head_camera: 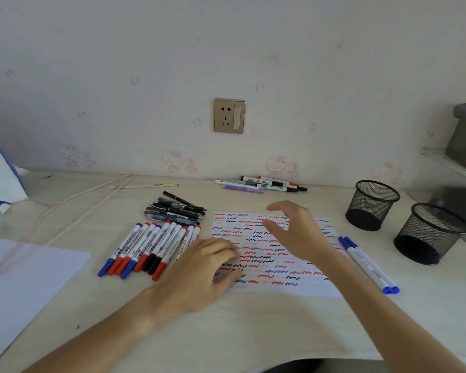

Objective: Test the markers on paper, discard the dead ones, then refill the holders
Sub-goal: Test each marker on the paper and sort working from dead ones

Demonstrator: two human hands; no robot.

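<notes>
Left hand (207, 267) rests, fingers loosely bent, on left edge of white test paper covered with red, blue, black squiggles (275, 265); holds nothing. Right hand (293, 232) hovers open above same paper, empty. Row of white whiteboard markers with red, blue, black caps (151, 246) lies just left of left hand. Two empty black mesh holders (371, 204) stand right of right hand. Markers likely light, stiff, smooth, apt to roll; best gather several by mid-barrel.

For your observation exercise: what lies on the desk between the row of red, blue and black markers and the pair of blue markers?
In the head view, the scribbled test paper lies between the row and the pair, with both hands over it.
</notes>
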